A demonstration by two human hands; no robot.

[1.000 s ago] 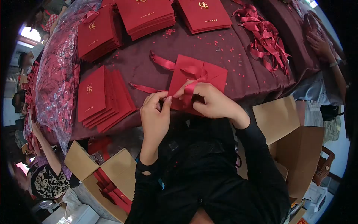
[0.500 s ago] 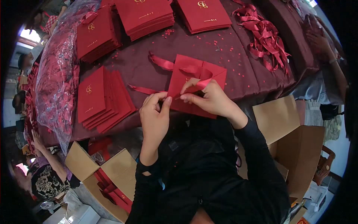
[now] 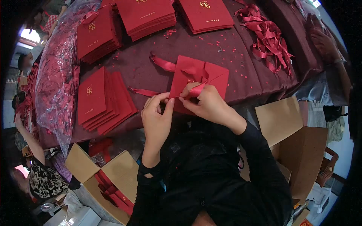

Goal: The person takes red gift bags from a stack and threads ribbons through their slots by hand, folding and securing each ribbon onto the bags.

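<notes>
Basically, head cam: L hand (image 3: 157, 113) pinches red envelope (image 3: 218, 77) at its near-left edge, fingertips nearly closed; R hand (image 3: 208, 103) holds ribbon (image 3: 197, 90) btwn thumb & fingers. Envelope's on tablecloth (image 3: 249, 71), R of fanned stack (image 3: 92, 94).

Both forearms, in black sleeves, reached forward from the body. The left hand (image 3: 156, 116) stood nearly upright, its thumb raised beside the curled fingers. The right hand (image 3: 207, 103) slanted inward from its bent wrist, thumb and fingers drawn together, their tips just beside the left hand's thumb.
</notes>
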